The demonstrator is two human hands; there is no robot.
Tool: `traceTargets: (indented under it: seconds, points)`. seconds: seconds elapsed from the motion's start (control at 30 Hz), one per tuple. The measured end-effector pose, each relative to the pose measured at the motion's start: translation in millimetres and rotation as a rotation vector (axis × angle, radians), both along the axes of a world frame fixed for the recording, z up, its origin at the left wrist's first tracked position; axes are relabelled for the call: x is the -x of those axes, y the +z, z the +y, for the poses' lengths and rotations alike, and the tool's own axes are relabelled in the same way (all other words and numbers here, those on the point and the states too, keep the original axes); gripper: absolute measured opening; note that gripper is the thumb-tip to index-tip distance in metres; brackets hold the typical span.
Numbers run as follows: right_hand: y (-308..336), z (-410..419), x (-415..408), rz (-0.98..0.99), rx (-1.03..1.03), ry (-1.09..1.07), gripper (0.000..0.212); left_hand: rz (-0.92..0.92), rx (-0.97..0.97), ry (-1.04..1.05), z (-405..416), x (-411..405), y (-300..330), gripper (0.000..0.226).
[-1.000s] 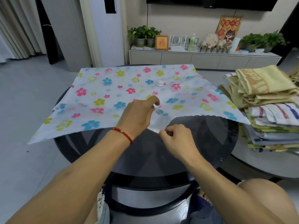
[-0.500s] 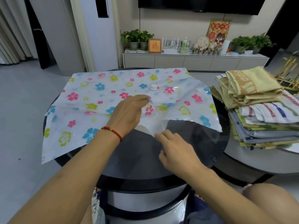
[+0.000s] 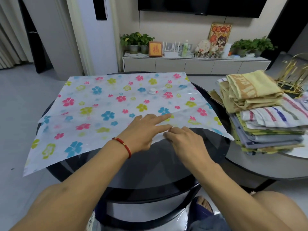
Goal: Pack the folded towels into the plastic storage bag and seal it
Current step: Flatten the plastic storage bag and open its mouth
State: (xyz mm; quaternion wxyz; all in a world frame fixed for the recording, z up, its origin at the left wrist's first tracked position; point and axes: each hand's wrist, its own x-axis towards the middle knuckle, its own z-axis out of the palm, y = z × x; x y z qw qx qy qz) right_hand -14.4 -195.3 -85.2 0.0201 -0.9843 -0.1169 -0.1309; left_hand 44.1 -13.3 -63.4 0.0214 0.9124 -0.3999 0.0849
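A flat plastic storage bag [image 3: 106,105] printed with coloured flowers lies spread over a round dark glass table [image 3: 166,172], its white valve [image 3: 152,90] facing up. My left hand [image 3: 141,130] lies on the bag's near edge with its fingers stretched out and pressing on the film. My right hand [image 3: 181,140] is right beside it, fingertips curled and pinching the bag's near edge at the opening. A pile of folded towels [image 3: 265,117], yellow ones on top and striped ones under them, sits to the right on a second table.
The towel pile rests on a grey round table [image 3: 250,165] touching the dark one on the right. A gold wire rack [image 3: 293,75] stands behind the towels. A low white cabinet [image 3: 195,65] with plants lines the far wall. My knee [image 3: 283,209] shows bottom right.
My left hand went from lifting the top layer of the bag with curled fingers to lying flat with fingers stretched out. The raised flap has come down. My right hand moved up to the edge.
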Motion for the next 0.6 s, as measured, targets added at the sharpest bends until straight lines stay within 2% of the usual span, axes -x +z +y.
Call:
traceTargets:
  seconds: [0.1, 0.2, 0.27, 0.3, 0.33, 0.43, 0.53, 0.6]
  points:
    - [-5.8, -1.3, 7.1, 0.034, -0.140, -0.044, 0.028, -0.009, 0.050, 0.077, -7.2, -10.6, 0.8, 0.068]
    - [-9.9, -4.2, 19.3, 0.208, -0.256, -0.130, 0.047, -0.014, 0.288, 0.256, 8.4, -26.1, 13.2, 0.071]
    - [-7.6, -7.6, 23.0, 0.239, -0.294, -0.137, 0.050, 0.060, 0.424, 0.282, 16.2, -31.3, 12.8, 0.076]
    - [-4.1, -9.5, 22.8, 0.236, -0.304, -0.113, 0.053, 0.111, 0.433, 0.265, 17.1, -31.1, 9.4, 0.080]
    - [0.7, -11.0, 21.2, 0.218, -0.286, -0.065, 0.057, 0.155, 0.409, 0.242, 16.7, -29.0, 4.3, 0.083]
    - [13.3, -22.1, 3.3, 0.098, -0.008, 0.121, 0.066, 0.181, 0.329, 0.162, 14.5, -22.4, -11.0, 0.087]
    - [22.8, -47.7, -18.1, 0.078, 0.038, 0.061, 0.071, 0.156, 0.314, 0.158, 16.0, -22.0, -15.5, 0.092]
    - [16.7, -60.0, -19.9, 0.152, 0.006, -0.012, 0.068, 0.155, 0.322, 0.187, 16.6, -25.1, -13.9, 0.097]
